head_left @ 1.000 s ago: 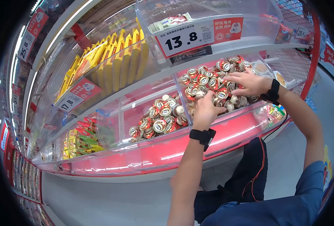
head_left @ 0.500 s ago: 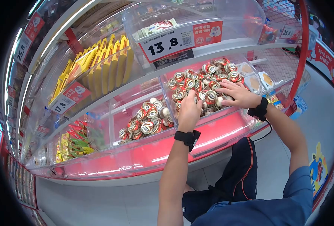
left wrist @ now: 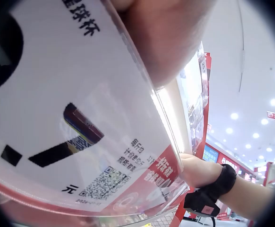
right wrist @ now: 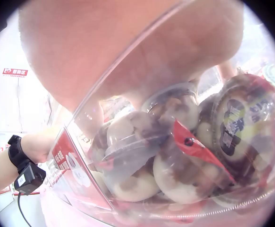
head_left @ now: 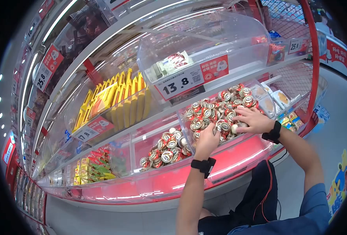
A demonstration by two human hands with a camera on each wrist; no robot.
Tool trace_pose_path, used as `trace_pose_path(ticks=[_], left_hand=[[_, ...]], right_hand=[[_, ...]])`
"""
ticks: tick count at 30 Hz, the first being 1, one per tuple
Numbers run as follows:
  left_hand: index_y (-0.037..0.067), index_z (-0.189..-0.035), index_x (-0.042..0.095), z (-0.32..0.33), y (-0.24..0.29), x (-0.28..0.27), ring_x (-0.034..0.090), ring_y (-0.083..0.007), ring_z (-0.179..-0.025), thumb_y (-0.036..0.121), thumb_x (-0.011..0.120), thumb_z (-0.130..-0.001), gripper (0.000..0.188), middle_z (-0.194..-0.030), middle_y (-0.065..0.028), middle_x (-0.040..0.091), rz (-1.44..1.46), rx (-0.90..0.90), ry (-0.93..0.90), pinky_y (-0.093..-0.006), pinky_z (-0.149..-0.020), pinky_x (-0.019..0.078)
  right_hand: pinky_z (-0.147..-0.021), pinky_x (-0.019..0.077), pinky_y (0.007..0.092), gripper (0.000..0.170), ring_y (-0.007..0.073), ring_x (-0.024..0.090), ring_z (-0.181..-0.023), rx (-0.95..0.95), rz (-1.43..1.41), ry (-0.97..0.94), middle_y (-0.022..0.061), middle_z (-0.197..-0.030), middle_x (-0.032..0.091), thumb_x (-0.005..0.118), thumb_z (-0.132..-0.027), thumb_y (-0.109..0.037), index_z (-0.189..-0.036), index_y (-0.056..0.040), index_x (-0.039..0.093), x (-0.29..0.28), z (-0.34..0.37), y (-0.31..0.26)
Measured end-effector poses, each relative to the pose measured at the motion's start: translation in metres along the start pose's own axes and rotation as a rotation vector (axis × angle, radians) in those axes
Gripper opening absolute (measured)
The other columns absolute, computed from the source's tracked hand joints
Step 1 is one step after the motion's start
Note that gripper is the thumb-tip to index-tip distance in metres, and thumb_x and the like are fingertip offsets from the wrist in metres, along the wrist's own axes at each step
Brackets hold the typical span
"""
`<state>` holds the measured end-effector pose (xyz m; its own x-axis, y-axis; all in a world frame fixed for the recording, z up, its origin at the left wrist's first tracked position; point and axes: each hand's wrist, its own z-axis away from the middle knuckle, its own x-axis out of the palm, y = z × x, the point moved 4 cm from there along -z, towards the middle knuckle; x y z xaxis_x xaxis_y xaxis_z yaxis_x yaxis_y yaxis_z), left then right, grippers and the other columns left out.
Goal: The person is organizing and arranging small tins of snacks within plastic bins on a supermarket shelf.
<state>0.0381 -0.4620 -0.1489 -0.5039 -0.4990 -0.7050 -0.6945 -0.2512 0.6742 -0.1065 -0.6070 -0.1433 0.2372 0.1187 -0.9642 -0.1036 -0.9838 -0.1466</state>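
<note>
Clear plastic bin [head_left: 242, 138] holds the heap of packaged cups [head_left: 212, 113], piled against the front wall; a hard sweep that way could spill the top ones. Right hand [head_left: 254, 120]: fingers spread, fairly straight, on the cups, no grip visible. Left hand [head_left: 207, 141]: at the heap's near-left edge, partly bent, can't tell if it has one.

A blue top [head_left: 314, 201], red-piped black bottoms [head_left: 256, 192] and black wrist straps [head_left: 271, 134] are worn.
</note>
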Motion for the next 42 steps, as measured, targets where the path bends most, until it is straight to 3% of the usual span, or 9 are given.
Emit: trace_pose_path(ticks=[6, 9, 16, 19, 21, 27, 33, 37, 42], left_hand=[[-0.001, -0.098, 0.067, -0.002, -0.007, -0.004, 0.065, -0.0212, -0.083, 0.042, 0.082, -0.063, 0.057, -0.090, -0.0139, 0.068, -0.011, -0.037, -0.172, -0.0343, -0.075, 0.0494], [-0.001, -0.095, 0.068, -0.002, -0.009, -0.004, 0.065, -0.0213, -0.081, 0.041, 0.081, -0.064, 0.054, -0.087, -0.0144, 0.068, -0.024, -0.090, -0.237, -0.0347, -0.074, 0.0495], [-0.002, -0.077, 0.064, -0.006, -0.023, 0.008, 0.062, -0.0206, -0.059, 0.032, 0.079, -0.067, 0.039, -0.064, -0.0127, 0.062, 0.146, 0.005, -0.132, -0.0355, -0.056, 0.0477], [-0.003, -0.079, 0.062, -0.015, -0.037, 0.021, 0.065, -0.0267, -0.070, 0.027, 0.075, -0.070, 0.034, -0.073, -0.0173, 0.064, 0.191, 0.202, 0.196, -0.0381, -0.062, 0.0494], [-0.004, -0.080, 0.062, 0.001, -0.028, 0.000, 0.065, -0.0299, -0.075, 0.027, 0.075, -0.070, 0.035, -0.077, -0.0197, 0.064, 0.204, 0.117, 0.256, -0.0394, -0.065, 0.0496], [-0.004, -0.083, 0.065, -0.004, -0.020, 0.006, 0.066, -0.0333, -0.079, 0.029, 0.073, -0.067, 0.038, -0.080, -0.0222, 0.065, 0.133, 0.077, 0.149, -0.0384, -0.069, 0.0516], [-0.002, -0.080, 0.066, -0.002, -0.015, 0.001, 0.066, -0.0287, -0.065, 0.032, 0.076, -0.064, 0.038, -0.064, -0.0169, 0.064, 0.217, 0.070, -0.093, -0.0368, -0.064, 0.0519], [-0.003, -0.084, 0.066, 0.001, -0.006, -0.005, 0.066, -0.0329, -0.078, 0.031, 0.078, -0.062, 0.042, -0.079, -0.0207, 0.067, 0.139, 0.110, -0.087, -0.0408, -0.072, 0.0514], [0.002, -0.093, 0.061, 0.014, 0.010, -0.015, 0.061, -0.0301, -0.082, 0.034, 0.073, -0.076, 0.038, -0.081, -0.0151, 0.063, -0.037, 0.160, 0.119, -0.0406, -0.068, 0.0495]], right_hand=[[-0.108, 0.0212, 0.0522, 0.059, 0.0287, 0.024, -0.140, 0.013, -0.026, 0.017, 0.0160, -0.146, 0.036, 0.046, -0.090, -0.057, -0.131, -0.0150, 0.051, -0.002, 0.001, 0.001], [-0.107, 0.0218, 0.0528, 0.058, 0.0287, 0.025, -0.140, 0.006, -0.012, 0.027, 0.0159, -0.146, 0.036, 0.047, -0.090, -0.056, -0.131, -0.0151, 0.051, 0.000, 0.001, 0.003], [-0.107, 0.0226, 0.0490, 0.053, 0.0300, 0.027, -0.139, 0.036, -0.096, 0.018, 0.0154, -0.142, 0.041, 0.058, -0.085, -0.045, -0.124, -0.0096, 0.056, -0.013, 0.000, -0.008], [-0.107, 0.0229, 0.0475, 0.050, 0.0309, 0.030, -0.138, 0.083, -0.107, 0.022, 0.0161, -0.141, 0.043, 0.059, -0.083, -0.037, -0.122, -0.0055, 0.057, -0.001, -0.006, 0.005], [-0.107, 0.0229, 0.0467, 0.049, 0.0317, 0.030, -0.137, 0.078, -0.116, 0.049, 0.0170, -0.141, 0.043, 0.059, -0.083, -0.035, -0.121, -0.0041, 0.057, -0.005, -0.007, -0.003], [-0.107, 0.0225, 0.0455, 0.049, 0.0320, 0.031, -0.137, 0.058, -0.083, 0.053, 0.0179, -0.141, 0.042, 0.057, -0.084, -0.037, -0.122, -0.0055, 0.057, -0.006, -0.008, -0.004], [-0.108, 0.0212, 0.0451, 0.048, 0.0311, 0.028, -0.138, 0.043, -0.114, 0.048, 0.0174, -0.141, 0.042, 0.058, -0.085, -0.037, -0.121, -0.0054, 0.057, -0.011, -0.006, -0.007], [-0.108, 0.0216, 0.0447, 0.048, 0.0317, 0.029, -0.138, 0.050, -0.078, 0.043, 0.0175, -0.141, 0.042, 0.056, -0.087, -0.039, -0.121, -0.0054, 0.057, -0.011, -0.005, -0.010], [-0.108, 0.0227, 0.0451, 0.050, 0.0318, 0.029, -0.138, 0.057, -0.084, 0.038, 0.0172, -0.142, 0.042, 0.054, -0.088, -0.042, -0.123, -0.0067, 0.057, -0.012, -0.005, -0.011]])
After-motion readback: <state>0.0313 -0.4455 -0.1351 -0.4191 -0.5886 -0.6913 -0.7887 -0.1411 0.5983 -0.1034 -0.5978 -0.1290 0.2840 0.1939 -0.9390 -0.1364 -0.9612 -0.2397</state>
